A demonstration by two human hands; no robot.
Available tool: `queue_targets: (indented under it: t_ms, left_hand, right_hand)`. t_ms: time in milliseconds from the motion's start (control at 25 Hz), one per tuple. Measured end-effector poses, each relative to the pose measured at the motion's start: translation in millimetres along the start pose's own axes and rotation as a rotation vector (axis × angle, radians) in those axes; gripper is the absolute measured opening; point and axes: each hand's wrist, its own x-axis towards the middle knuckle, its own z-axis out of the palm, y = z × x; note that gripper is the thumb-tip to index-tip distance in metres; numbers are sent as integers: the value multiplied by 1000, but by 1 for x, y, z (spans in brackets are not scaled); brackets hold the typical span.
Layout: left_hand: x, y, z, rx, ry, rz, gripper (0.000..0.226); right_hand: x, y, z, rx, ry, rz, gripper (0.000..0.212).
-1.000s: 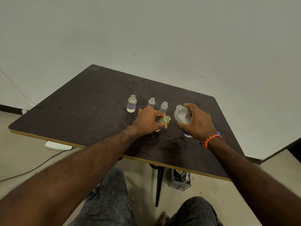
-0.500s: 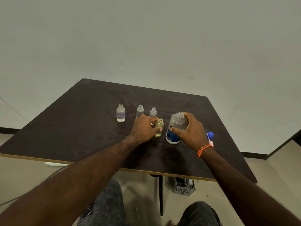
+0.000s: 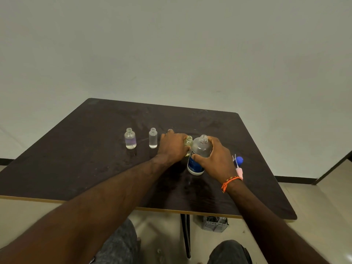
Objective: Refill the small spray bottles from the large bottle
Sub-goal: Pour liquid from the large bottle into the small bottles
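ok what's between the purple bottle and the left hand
In the head view, one clear small bottle stands between the purple bottle and the left hand.

The left hand [image 3: 172,147] hides most of a third small bottle [image 3: 170,130].

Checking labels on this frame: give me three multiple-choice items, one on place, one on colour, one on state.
1. Where does the blue cap lie?
A. left of the small bottles
B. on the table, right of the right hand
C. on the floor

2. What tint has the liquid in the small bottle that the left hand holds?
A. yellowish
B. red
C. black

3. How is the large bottle?
A. capped, lying flat
B. upturned over a small bottle
C. uncapped, near upright, in the right hand's grip

Key: 1 B, the cap sits just past the right hand; 2 A, pale yellow shows through the glass; 3 C, its threaded mouth is bare and its base is at the table.
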Motion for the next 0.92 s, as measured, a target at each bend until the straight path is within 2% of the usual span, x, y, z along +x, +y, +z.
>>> queue_targets:
  t_ms: [200, 600, 920]
  left_hand:
    - [12, 11, 0, 118, -30, -16, 28]
    - [3, 9, 2, -40, -1, 30, 26]
    - [10, 21, 8, -14, 25, -70, 33]
  right_hand:
    - [-1, 1, 0, 29, -7, -1, 72]
    - [1, 4, -4, 14, -11, 17, 76]
    - [0, 15, -13, -12, -19, 6, 75]
